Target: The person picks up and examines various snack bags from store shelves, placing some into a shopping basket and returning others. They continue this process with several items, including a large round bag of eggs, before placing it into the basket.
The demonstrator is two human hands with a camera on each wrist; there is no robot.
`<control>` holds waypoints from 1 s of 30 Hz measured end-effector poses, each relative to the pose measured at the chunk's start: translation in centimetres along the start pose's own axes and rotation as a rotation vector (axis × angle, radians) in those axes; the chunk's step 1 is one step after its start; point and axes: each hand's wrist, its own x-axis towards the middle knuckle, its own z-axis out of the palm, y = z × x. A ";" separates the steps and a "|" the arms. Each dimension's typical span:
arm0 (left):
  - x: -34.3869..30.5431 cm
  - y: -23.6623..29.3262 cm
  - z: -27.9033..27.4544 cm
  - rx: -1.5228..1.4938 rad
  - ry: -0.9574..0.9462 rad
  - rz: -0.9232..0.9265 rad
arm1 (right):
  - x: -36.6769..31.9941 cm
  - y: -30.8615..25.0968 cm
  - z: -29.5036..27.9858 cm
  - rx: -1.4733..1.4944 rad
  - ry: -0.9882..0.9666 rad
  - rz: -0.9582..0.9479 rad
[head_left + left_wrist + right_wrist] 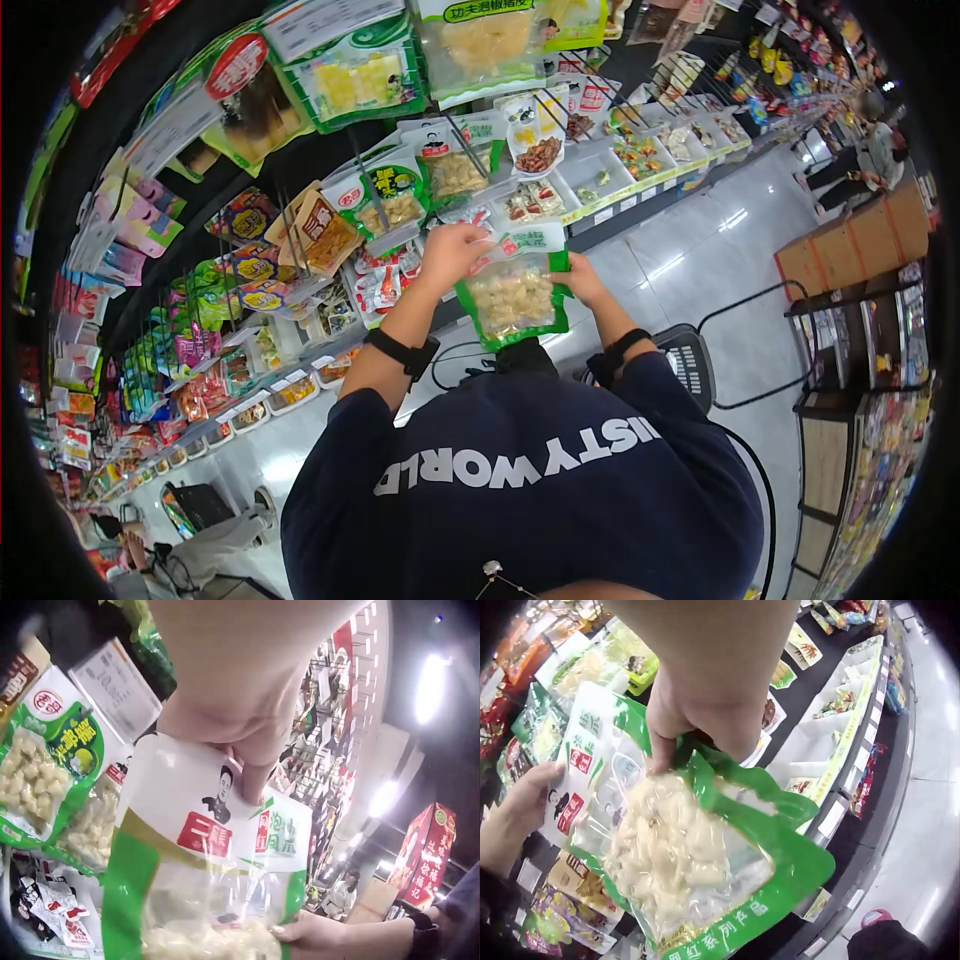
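Observation:
Between both hands is a green-and-white snack bag [512, 290] with a clear window showing pale, lumpy pieces. My left hand [455, 254] pinches its white top edge, thumb on the printed front in the left wrist view. On the opposite side, my right hand [583, 280] grips the green edge, with the thumb [662, 750] over the front and the other fingers behind. In the right wrist view the lower green edge of the bag is creased and folded near that hand. Similar green bags [385, 195] hang on the rack just beyond my left hand.
Shelf bins [595, 180] with small packets run along the rack, price tags on their front edge. A shopping basket [690, 362] stands on the floor at my right. Cardboard boxes [855, 240] sit by the opposite shelves. Another person [870, 155] is farther down the aisle.

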 end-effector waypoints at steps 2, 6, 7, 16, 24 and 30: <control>2.0 -0.2 1.3 0.078 0.042 -0.041 | 3.1 0.7 -1.3 0.004 -0.046 0.011; 4.4 -3.6 4.2 0.322 0.226 0.212 | 9.2 1.9 -3.2 -0.018 -0.187 -0.079; 5.0 -4.2 4.4 0.335 0.227 0.190 | 10.3 1.7 -3.2 0.042 -0.180 -0.206; 6.6 -6.7 4.2 0.760 0.271 0.051 | 18.0 -1.0 -0.6 0.027 -0.308 -0.424; 8.9 -3.7 1.9 0.420 0.423 0.251 | 18.1 -8.2 -2.1 -0.115 -0.330 -0.512; 10.0 -3.8 1.9 0.284 0.403 0.129 | 20.0 -8.8 -2.3 -0.153 -0.312 -0.414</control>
